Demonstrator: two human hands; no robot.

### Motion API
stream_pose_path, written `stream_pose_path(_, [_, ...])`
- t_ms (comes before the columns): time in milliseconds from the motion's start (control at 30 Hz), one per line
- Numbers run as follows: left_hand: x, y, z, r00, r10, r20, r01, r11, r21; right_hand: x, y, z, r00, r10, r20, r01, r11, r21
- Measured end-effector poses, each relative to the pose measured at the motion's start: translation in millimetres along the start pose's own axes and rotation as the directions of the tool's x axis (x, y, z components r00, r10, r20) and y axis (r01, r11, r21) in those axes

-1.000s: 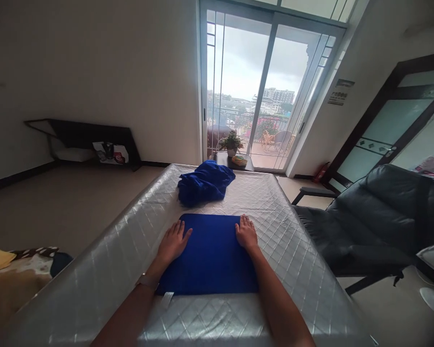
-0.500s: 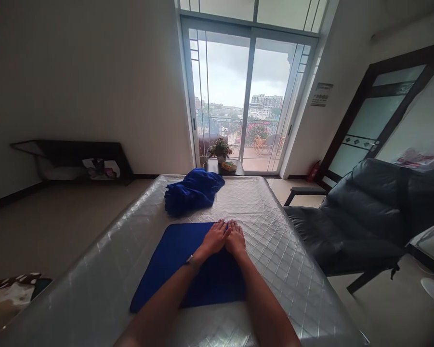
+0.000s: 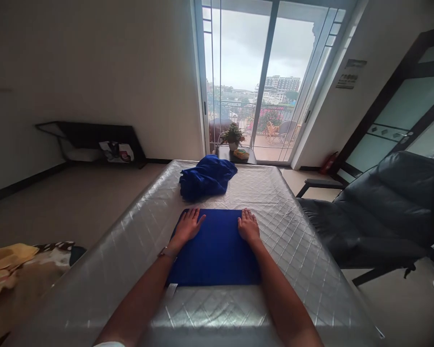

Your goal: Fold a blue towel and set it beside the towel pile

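A flat blue cloth (image 3: 218, 250), roughly rectangular, lies on the silver quilted table cover (image 3: 209, 313). My left hand (image 3: 188, 225) rests flat on its far left corner, fingers stretched forward and thumb apart. On the far right corner lies my right hand (image 3: 249, 226), palm down with the fingers out straight. Neither hand grips anything. A small white tag (image 3: 171, 289) sticks out at the cloth's near left corner. Beyond the flat cloth sits a crumpled blue cloth (image 3: 207, 177), apart from both hands.
A black armchair (image 3: 383, 217) stands close along the right side. Piled cloths (image 3: 25, 274) lie low at the left. Past the far edge, a small table holds a potted plant (image 3: 233, 137) before the sliding glass door (image 3: 238, 67).
My hands were side by side near the cloth's far right; now they are spread to its two far corners. The flat cloth now looks straighter and narrower, and the head view has shifted.
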State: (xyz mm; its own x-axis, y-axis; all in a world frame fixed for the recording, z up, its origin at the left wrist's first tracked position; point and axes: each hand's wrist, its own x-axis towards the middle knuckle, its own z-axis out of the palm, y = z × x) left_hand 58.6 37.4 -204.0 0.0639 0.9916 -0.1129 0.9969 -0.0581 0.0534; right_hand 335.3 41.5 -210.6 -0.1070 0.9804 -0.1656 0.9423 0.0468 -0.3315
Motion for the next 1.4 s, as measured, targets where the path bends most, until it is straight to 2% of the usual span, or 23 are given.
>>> stream_pose_path(67, [-5.4, -17.3, -3.0, 1.000, -0.018, -0.019, 0.018, 1.000, 0.011, 0.4, -0.7, 0.1, 1.000, 0.002, 0.008, -0.002, 1.000, -0.009])
stream_pose_path(167, [-10.1, -24.7, -5.3, 0.999, -0.042, -0.027, 0.042, 0.999, -0.003, 0.9, -1.8, 0.5, 1.000, 0.009, 0.014, -0.008, 1.000, -0.017])
stream_pose_path(400, [-11.3, -21.6, -6.0, 0.997, -0.054, -0.051, 0.051, 0.997, -0.057, 2.2, -5.7, 1.9, 0.999, 0.030, 0.025, -0.028, 0.997, -0.066])
stream_pose_path(567, [-12.6, -23.8, -6.0, 0.997, -0.052, -0.049, 0.049, 0.997, -0.061, -0.4, -11.1, -4.7, 0.998, 0.045, 0.043, -0.040, 0.993, -0.111])
stream_pose_path(700, [-12.8, -23.9, -5.8, 0.998, -0.050, -0.041, 0.047, 0.997, -0.069, -10.1, -13.5, -7.1, 1.000, -0.003, 0.009, 0.004, 0.991, -0.137])
stream_pose_path(1000, [-10.5, -23.6, -3.0, 0.998, -0.040, -0.051, 0.039, 0.999, -0.027, -21.0, -9.9, 3.5, 1.000, 0.007, 0.015, -0.006, 0.999, -0.053])
stream_pose_path(1300, [-6.4, -26.4, -0.7, 0.999, -0.043, -0.003, 0.043, 0.999, 0.001, -24.7, -9.7, -3.0, 1.000, 0.011, 0.017, -0.011, 1.000, 0.005])
stream_pose_path(1400, [-4.4, -12.0, -5.0, 0.997, -0.071, -0.009, 0.072, 0.996, 0.045, -25.5, -9.4, -3.6, 1.000, 0.013, 0.015, -0.013, 1.000, 0.025])
